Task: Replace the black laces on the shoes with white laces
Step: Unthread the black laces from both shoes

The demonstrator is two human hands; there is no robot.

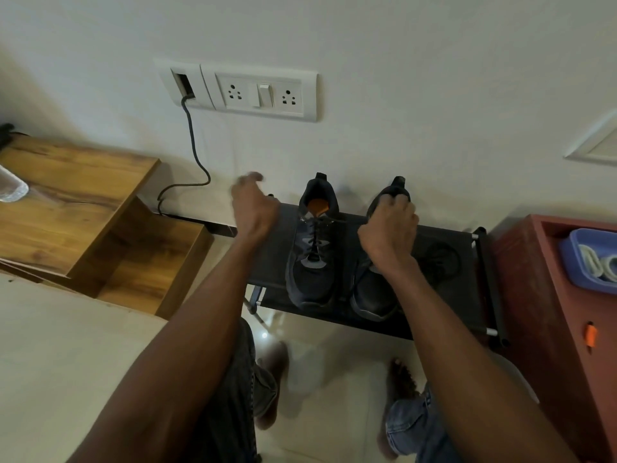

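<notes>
- Here, right hand (389, 228) curled round the heel of the right shoe (377, 289), centre-right of frame, on the black rack (447, 259).
- Left hand (255, 205) blurred, loosely curled, apparently holding nothing.
- Left shoe (314, 248) centre, black laces (315, 235) still threaded.
- Likely risk: lifted by the heel alone, could swing and knock its neighbour off.

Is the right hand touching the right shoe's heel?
Touching. The head view shows the right hand with fingers curled over the heel collar of the right shoe.

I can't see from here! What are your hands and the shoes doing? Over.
Right hand grips right shoe at its heel. Left hand loosely curled, empty. Left shoe still black-laced. Nothing blocking.
</notes>
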